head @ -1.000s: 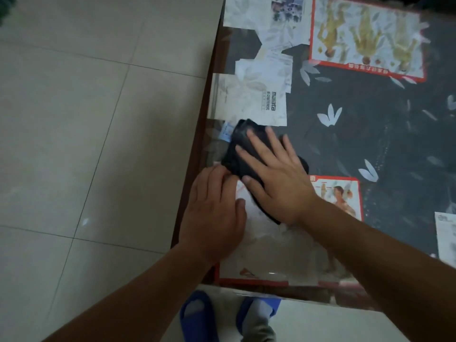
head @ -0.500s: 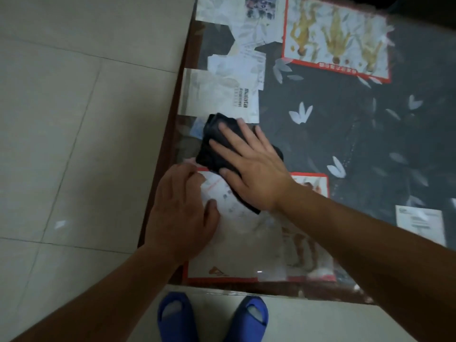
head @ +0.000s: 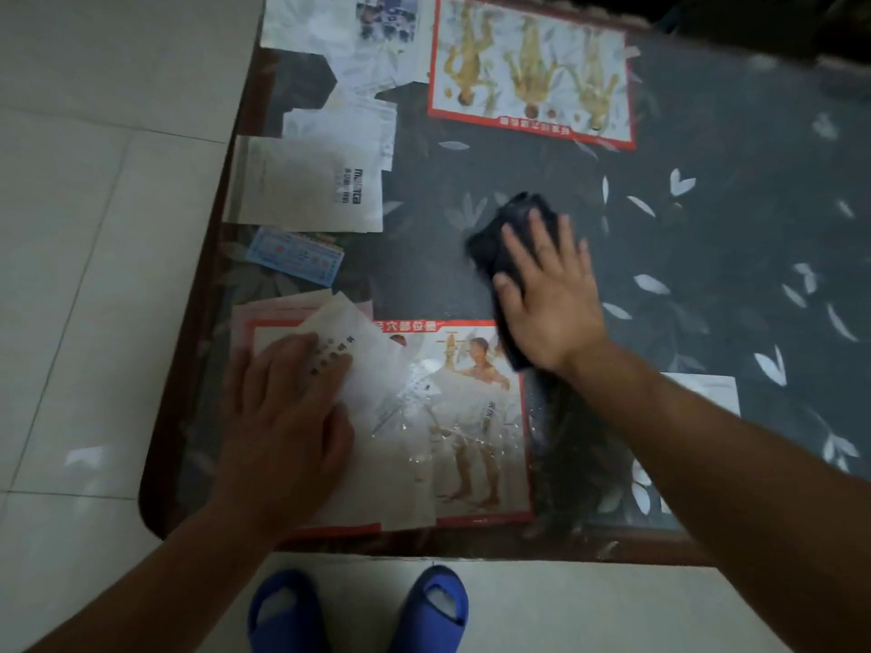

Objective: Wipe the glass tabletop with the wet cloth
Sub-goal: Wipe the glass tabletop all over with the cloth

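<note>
The glass tabletop [head: 707, 219] covers a dark leaf-patterned sheet and several papers and posters beneath it. A dark wet cloth [head: 499, 238] lies on the glass near the middle. My right hand [head: 549, 294] presses flat on the cloth with straight, spread fingers. My left hand [head: 287, 417] rests flat on the glass near the front left corner, over the red-bordered poster [head: 471, 417]. Water droplets and streaks shine on the glass between my two hands.
The table's dark wooden edge [head: 188, 360] runs along the left and front, with a rounded front-left corner. Pale floor tiles [head: 94, 228] lie to the left. Blue slippers [head: 433, 605] stand on the floor just in front of the table.
My right hand has slid the cloth rightward, away from the left edge and my left hand, leaving wet streaks behind. My left hand has stayed near the front left corner.
</note>
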